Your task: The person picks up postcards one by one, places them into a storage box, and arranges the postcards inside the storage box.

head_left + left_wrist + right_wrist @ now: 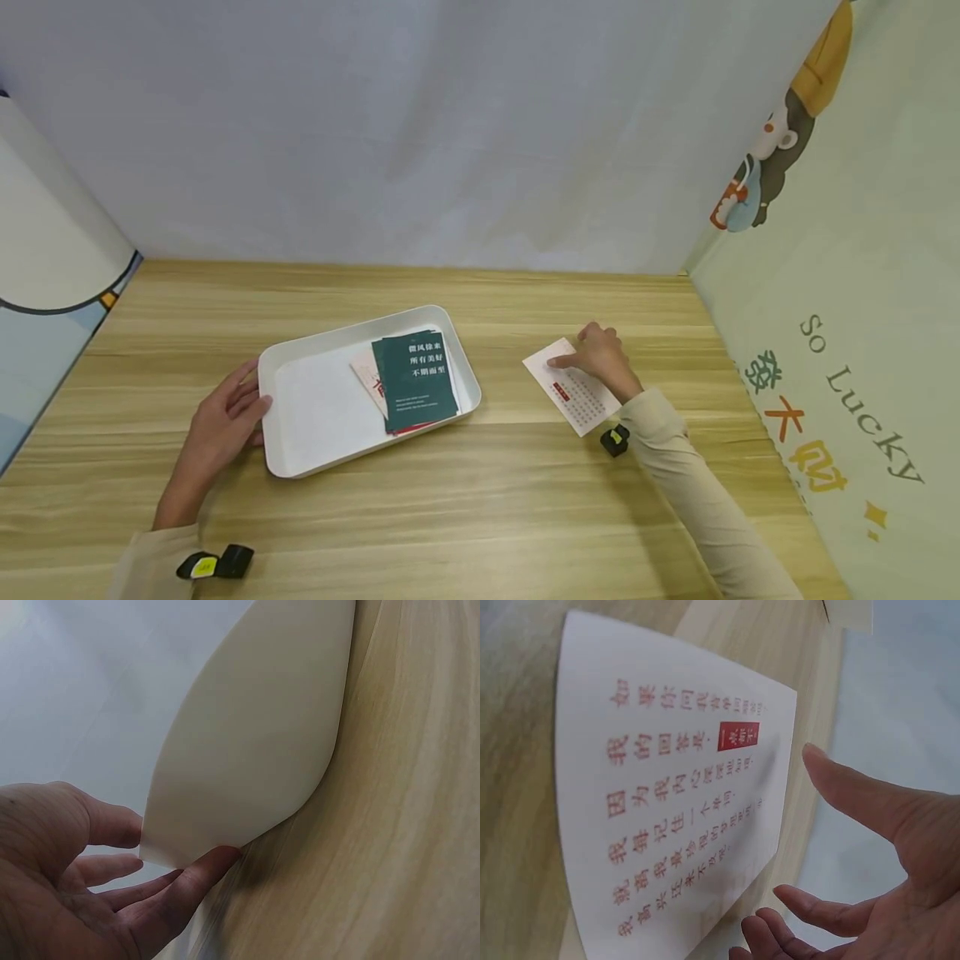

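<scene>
A white rectangular tray (pixel 322 408) stands at the middle left of the table. My left hand (pixel 225 417) grips its left end; in the left wrist view the fingers (pixel 199 881) bend against the outer wall. Inside, toward the right end, dark green cards (pixel 416 392) with white writing overlap a pale card (pixel 366 371) with red marks. To the tray's right, a pale card (pixel 660 817) printed with red writing and a red block lies on the table. My right hand (pixel 600 358) hovers over its far right edge, thumb and fingers apart in the right wrist view.
The wooden table (pixel 495 517) meets a pale cloth wall (pixel 420 133) at the back. A printed green wall panel (pixel 840 333) borders the right side. Both wrists wear black devices, one at the left cuff (pixel 217 564) and one at the right (pixel 615 440).
</scene>
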A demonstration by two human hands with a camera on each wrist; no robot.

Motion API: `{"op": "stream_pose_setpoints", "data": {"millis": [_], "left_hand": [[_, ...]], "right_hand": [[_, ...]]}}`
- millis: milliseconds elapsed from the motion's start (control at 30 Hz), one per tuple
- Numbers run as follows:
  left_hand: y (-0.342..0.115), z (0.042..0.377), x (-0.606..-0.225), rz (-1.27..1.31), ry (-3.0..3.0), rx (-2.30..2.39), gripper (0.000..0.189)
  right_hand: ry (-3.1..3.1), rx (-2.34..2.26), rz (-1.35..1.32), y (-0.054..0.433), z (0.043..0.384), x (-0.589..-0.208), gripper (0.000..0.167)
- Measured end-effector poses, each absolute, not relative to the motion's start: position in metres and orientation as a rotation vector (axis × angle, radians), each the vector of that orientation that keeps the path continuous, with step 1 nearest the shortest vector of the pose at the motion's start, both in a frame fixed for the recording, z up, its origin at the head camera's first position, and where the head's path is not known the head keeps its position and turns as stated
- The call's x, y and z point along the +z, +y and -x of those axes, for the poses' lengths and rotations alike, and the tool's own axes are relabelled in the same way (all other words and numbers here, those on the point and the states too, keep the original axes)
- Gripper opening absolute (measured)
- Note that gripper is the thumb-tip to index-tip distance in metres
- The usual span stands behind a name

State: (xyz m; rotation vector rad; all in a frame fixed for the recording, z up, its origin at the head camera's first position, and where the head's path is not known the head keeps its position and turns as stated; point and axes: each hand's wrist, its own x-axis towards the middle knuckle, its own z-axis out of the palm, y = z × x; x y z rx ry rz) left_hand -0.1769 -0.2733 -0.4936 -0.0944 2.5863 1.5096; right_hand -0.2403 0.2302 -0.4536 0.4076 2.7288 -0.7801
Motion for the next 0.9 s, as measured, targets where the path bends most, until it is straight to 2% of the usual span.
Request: {"op": "stream_pose_setpoints", "data": {"millis": [333, 900], "left_hand": [[-0.275, 0.176, -0.494, 0.092, 2.59, 1.509, 0.068], [-0.275, 0.176, -0.495, 0.098, 2.553, 1.547, 0.069]], "right_hand": [[2.717, -0.761, -0.399, 0.232, 0.24, -0.463, 0.073], [2.75, -0.791, -0.384, 0.225, 0.245, -0.47, 0.054]]}}
